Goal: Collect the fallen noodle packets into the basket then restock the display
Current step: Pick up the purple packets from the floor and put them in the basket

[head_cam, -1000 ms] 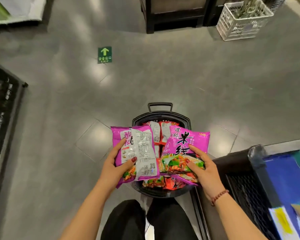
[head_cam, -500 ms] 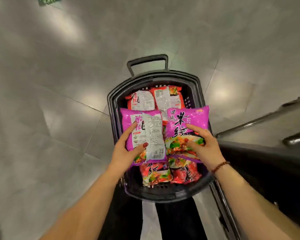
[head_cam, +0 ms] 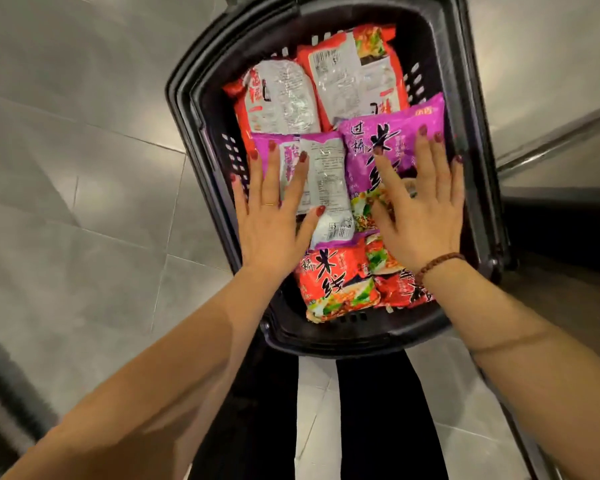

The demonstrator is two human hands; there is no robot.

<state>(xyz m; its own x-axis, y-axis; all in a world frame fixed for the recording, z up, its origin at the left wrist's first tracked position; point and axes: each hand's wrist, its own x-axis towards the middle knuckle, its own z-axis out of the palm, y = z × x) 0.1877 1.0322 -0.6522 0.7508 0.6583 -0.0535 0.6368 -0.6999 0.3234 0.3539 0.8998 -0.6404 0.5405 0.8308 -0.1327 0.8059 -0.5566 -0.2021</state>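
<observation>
we locate the black basket (head_cam: 194,109) on the grey tiled floor (head_cam: 84,168). it holds six noodle packets in three rows.

far row: the far red packets (head_cam: 357,74), two side by side, back side up.

middle row: the left purple packet (head_cam: 326,174), back side up, lies just beside the right purple packet (head_cam: 395,133), which is printed face up. their inner edges touch.

near row: the near red packets (head_cam: 333,285), two side by side, face up, partly covered by the purple ones.

the left hand (head_cam: 274,223) lies flat on the left purple packet, fingers straight and spread, gripping nothing. we note a thin ring (head_cam: 269,204) on one finger.

the right hand (head_cam: 426,216) lies flat on the right purple packet, fingers straight and spread, gripping nothing. we note a bead bracelet (head_cam: 437,263) on its wrist.
</observation>
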